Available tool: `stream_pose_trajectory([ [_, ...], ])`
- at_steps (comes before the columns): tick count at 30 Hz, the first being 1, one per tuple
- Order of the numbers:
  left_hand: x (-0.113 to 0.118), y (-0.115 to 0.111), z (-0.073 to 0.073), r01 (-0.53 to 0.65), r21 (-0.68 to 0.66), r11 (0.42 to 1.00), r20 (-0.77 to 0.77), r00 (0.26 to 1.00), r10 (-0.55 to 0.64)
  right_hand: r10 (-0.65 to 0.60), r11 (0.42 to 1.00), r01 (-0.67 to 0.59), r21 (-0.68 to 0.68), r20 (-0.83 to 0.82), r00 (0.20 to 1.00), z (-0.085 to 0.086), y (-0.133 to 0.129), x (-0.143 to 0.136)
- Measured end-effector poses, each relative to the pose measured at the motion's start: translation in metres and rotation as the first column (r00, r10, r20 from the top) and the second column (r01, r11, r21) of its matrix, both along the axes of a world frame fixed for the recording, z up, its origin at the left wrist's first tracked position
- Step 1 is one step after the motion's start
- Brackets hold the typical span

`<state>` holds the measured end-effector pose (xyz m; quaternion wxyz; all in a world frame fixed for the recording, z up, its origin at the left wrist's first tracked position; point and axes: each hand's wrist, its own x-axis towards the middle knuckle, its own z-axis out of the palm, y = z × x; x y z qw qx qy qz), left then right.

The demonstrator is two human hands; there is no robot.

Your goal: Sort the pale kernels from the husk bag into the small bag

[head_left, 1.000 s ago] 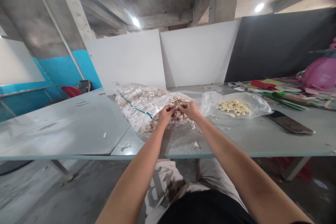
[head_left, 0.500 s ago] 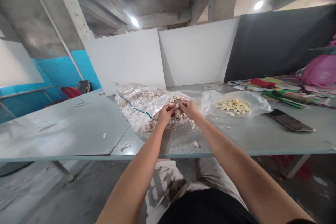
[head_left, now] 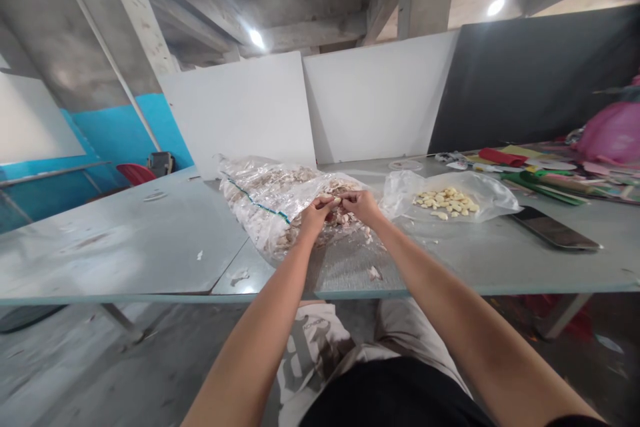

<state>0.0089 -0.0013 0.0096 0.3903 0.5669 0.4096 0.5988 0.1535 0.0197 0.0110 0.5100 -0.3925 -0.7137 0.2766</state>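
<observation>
My left hand (head_left: 319,210) and my right hand (head_left: 364,205) meet over a heap of garlic skins, fingertips pinched together. Between them shows a small pale garlic clove (head_left: 337,201), gripped from both sides. Beneath and behind lies a large clear plastic bag (head_left: 260,190) filled with papery garlic skins, a blue-green cord running along it. Pinkish skins (head_left: 345,219) spill from its opening under my fingers. To the right of my right hand, peeled garlic cloves (head_left: 447,202) rest in a smaller clear plastic bag (head_left: 493,199) lying flat.
A dark phone (head_left: 556,228) lies on the grey table (head_left: 480,260) at the right. Behind it are coloured paper scraps, a red piece (head_left: 503,157) and a pink bag (head_left: 610,133). White boards (head_left: 240,117) stand along the back edge. Loose skin flakes (head_left: 374,273) dot the front.
Both hands stay almost in place, with small finger movements. The pale garlic clove shows more clearly between the fingertips now. The view has shifted very slightly.
</observation>
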Motion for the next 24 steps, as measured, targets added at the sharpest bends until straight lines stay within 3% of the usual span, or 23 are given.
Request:
stream_pose_trajectory([
  [4, 0.0000, 0.0006, -0.0005, 0.035, -0.014, 0.999, 0.029, 0.999, -0.035, 0.058, 0.997, -0.063, -0.045, -0.094, 0.994, 0.0038, -0.0038, 0.0005],
  [10, -0.0025, 0.0036, -0.0024, 0.062, -0.018, 0.998, 0.048, 0.997, -0.061, -0.254, 0.967, 0.254, 0.011, 0.062, 0.965, 0.0090, -0.0079, 0.0055],
  [15, -0.0031, 0.0040, -0.0037, 0.110, -0.055, 0.992, 0.119, 0.988, -0.103, -0.120, 0.993, 0.116, 0.034, 0.110, 0.987, 0.0063, -0.0055, 0.0063],
  [21, -0.0055, 0.0054, -0.0030, 0.304, -0.154, 0.940, 0.349, 0.907, -0.235, -0.305, 0.951, 0.271, 0.151, 0.291, 0.907, 0.0053, -0.0057, 0.0056],
  [24, -0.0063, 0.0065, -0.0020, 0.338, -0.208, 0.918, 0.421, 0.878, -0.228, -0.250, 0.966, 0.218, 0.138, 0.293, 0.923, 0.0046, -0.0060, 0.0044],
])
